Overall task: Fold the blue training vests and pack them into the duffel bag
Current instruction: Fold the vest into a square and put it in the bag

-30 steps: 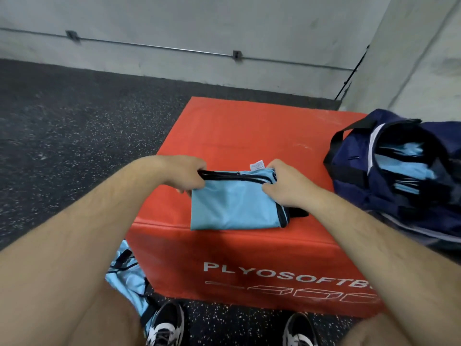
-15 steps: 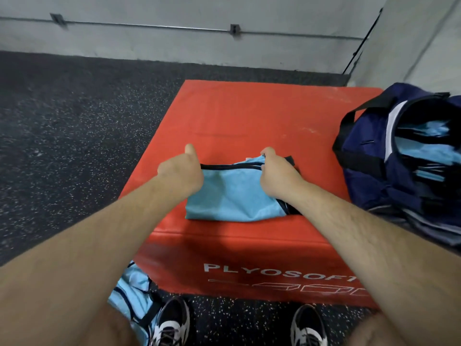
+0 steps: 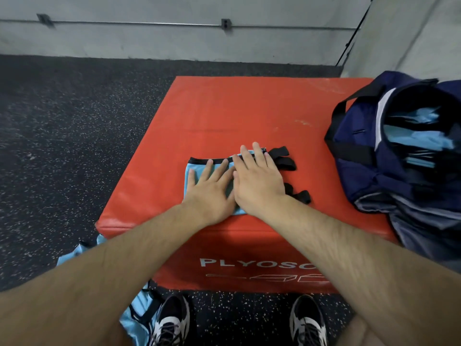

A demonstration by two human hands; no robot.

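- At the right edge of the orange plyo box [image 3: 237, 113], the navy duffel bag [image 3: 354, 156] lies open, with folded blue vests [image 3: 419, 138] stacked inside it.
- Near the box's front edge lies a folded vest [image 3: 194, 166], well apart from the bag; black straps [image 3: 284, 161] stick out on its right side.
- Left hand [image 3: 212, 196] and right hand [image 3: 259, 183] lie flat on that vest, fingers straight, side by side and touching, pressing it down.
- Black speckled floor [image 3: 74, 146] carries the box, before a grey wall [image 3: 174, 43] with a thin pipe [image 3: 124, 23].
- More blue vest fabric [image 3: 139, 313] lies on the floor beside the left shoe [image 3: 172, 318], partly hidden by the left forearm.
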